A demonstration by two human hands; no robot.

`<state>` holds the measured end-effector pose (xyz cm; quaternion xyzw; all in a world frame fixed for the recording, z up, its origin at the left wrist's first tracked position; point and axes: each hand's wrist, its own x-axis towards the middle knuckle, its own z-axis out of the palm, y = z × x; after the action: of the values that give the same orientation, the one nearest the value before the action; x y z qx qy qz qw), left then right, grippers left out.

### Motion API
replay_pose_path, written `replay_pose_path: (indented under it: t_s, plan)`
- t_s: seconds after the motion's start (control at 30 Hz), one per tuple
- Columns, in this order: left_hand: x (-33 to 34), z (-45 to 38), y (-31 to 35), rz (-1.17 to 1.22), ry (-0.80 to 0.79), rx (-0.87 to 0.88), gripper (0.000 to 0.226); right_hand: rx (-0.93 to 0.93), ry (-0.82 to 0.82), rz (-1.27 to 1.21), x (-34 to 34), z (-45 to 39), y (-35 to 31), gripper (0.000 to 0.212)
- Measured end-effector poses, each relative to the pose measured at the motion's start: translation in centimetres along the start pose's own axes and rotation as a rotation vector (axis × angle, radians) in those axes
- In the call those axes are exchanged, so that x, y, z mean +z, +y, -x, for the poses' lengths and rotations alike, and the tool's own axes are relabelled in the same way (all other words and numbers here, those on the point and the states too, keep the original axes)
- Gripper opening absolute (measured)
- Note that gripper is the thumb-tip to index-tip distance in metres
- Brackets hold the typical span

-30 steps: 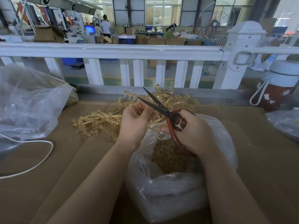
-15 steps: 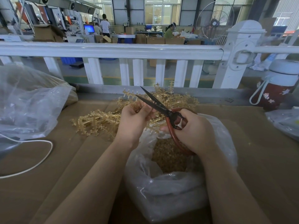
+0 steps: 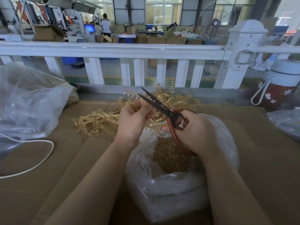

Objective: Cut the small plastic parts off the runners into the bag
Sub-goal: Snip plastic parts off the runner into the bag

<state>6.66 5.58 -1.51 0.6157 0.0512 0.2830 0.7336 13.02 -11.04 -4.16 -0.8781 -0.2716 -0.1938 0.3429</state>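
1. One view only, head. Slightly narrower gape on the scissors (image 3: 159,103) than half a second ago, hands otherwise in the same spot over the bag (image 3: 172,189). Probably mid-snip, one more part about to drop.
2. Left hand (image 3: 134,120) at 10 o'clock from the bag mouth, fingers curled round a runner (image 3: 152,121), pinching it up to the blades.
3. Right hand (image 3: 193,132) at 12 o'clock of the bag, fingers through and round the red handles, squeezing.
4. Scissors' long axis from 4 o'clock at the handles to 10 o'clock at the tips; tips pointing up and away, toward the railing (image 3: 113,50).
5. Runner's own axis unclear, mostly hidden behind the fingers.
6. Many uncut runners in a pile (image 3: 95,121) at 9 to 12 o'clock of the hands; cut parts (image 3: 170,156) heaped inside the bag, so plenty left.
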Motion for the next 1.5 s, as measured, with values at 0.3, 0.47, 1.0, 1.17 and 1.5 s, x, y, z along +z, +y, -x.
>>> replay_pose_path:
  t_s: [0.3, 0.47, 1.0, 1.17, 1.5]
  plan:
    - [-0.3, -0.2, -0.4, -0.108, -0.032, 0.071, 0.023, -0.045, 0.067, -0.008, 0.1, 0.1, -0.2, 0.056]
    - [-0.2, -0.3, -0.7, -0.090, -0.049, 0.085, 0.021, -0.032, 0.033, -0.028, 0.2, 0.1, 0.0, 0.077]
    - [-0.2, -0.7, -1.1, -0.037, -0.070, 0.100, 0.026, -0.011, -0.017, -0.013, 0.1, -0.1, -0.4, 0.067]
    - [-0.3, -0.7, -1.2, -0.055, -0.080, 0.096, 0.024, -0.015, 0.008, -0.008, 0.0, -0.1, -0.3, 0.060]
    - [-0.1, -0.5, -0.6, -0.066, -0.051, 0.134, 0.028, 0.028, -0.003, -0.079, 0.2, -0.2, -0.2, 0.062]
